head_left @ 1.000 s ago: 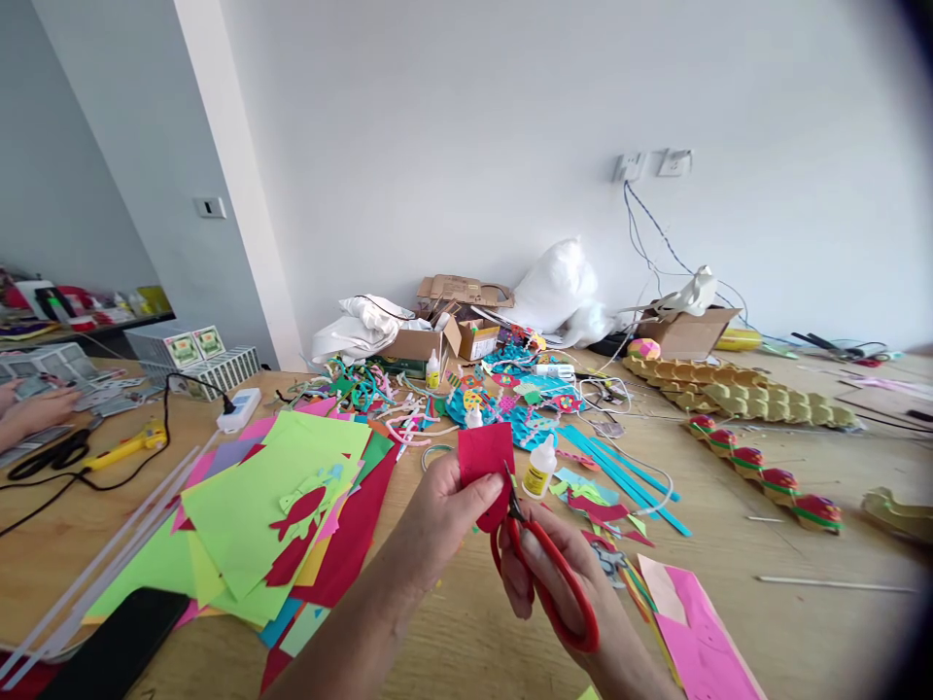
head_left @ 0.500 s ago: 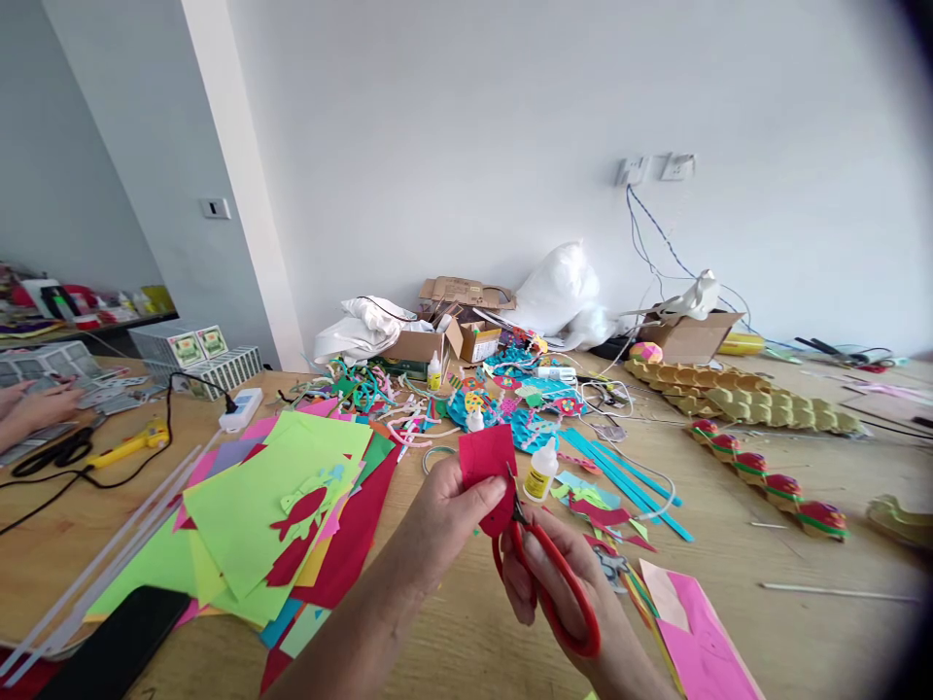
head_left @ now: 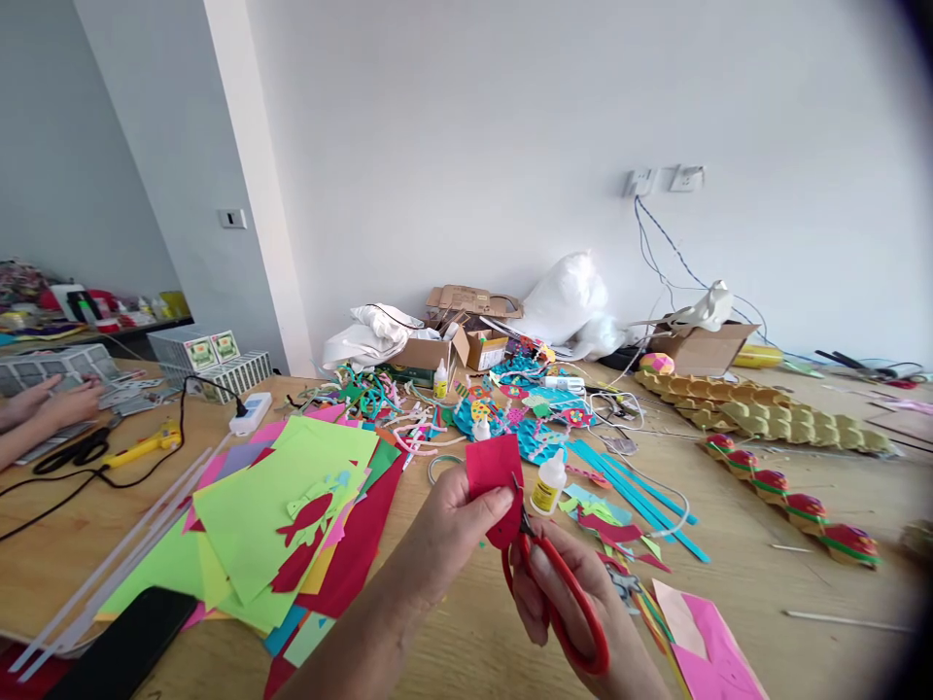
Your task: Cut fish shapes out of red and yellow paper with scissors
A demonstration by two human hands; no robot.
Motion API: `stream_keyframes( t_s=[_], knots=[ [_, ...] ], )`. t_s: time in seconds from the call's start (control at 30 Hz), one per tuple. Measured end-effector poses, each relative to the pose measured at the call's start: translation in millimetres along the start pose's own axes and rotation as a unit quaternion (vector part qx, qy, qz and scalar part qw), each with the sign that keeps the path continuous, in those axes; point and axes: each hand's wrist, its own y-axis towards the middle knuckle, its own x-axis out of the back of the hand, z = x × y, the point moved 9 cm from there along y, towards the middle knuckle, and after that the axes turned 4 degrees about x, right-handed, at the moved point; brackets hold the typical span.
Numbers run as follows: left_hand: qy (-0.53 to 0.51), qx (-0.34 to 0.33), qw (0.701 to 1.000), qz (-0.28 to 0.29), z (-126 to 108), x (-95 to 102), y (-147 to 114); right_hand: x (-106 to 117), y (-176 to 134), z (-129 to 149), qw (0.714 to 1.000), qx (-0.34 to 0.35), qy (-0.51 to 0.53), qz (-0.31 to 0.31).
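Observation:
Pinched between the thumb and fingers of my left hand (head_left: 456,530) is a small piece of red paper (head_left: 494,462), held upright above the table. My right hand (head_left: 565,583) is wrapped round red-handled scissors (head_left: 583,622), fingers through the loops. Their blades (head_left: 523,510) meet the paper's right edge, close to my left thumb. Just behind them stands a white glue bottle (head_left: 548,483) with a yellow label. Left of my hands, red fish-shaped cutouts (head_left: 306,520) rest on a stack of lime-green paper (head_left: 252,496).
A black phone (head_left: 127,647) lies front left, near a yellow glue gun (head_left: 146,445) with its cable. Paper scraps (head_left: 612,528) and blue strips (head_left: 641,496) lie to the right, beyond them painted egg-carton pieces (head_left: 806,510). Another person's hands (head_left: 51,408) are at far left.
The view has shifted slightly, so everything sits a little lower and further right. Both hands keep hold of the red paper and the scissors, nearly unchanged. The other person's hands have moved slightly.

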Motion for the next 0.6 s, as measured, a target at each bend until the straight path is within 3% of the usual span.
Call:
stream_keyframes(
  t_s=[0.27,0.6],
  knots=[
    [0.013,0.014,1.0,-0.021,-2.5,0.7,0.9,0.2,-0.1,5.5,1.0,-0.009,-0.021,-0.01],
    [0.02,-0.014,0.998,-0.058,-7.9,5.1,-0.4,-0.6,-1.0,6.5,0.999,-0.022,-0.036,-0.016]
  ],
)
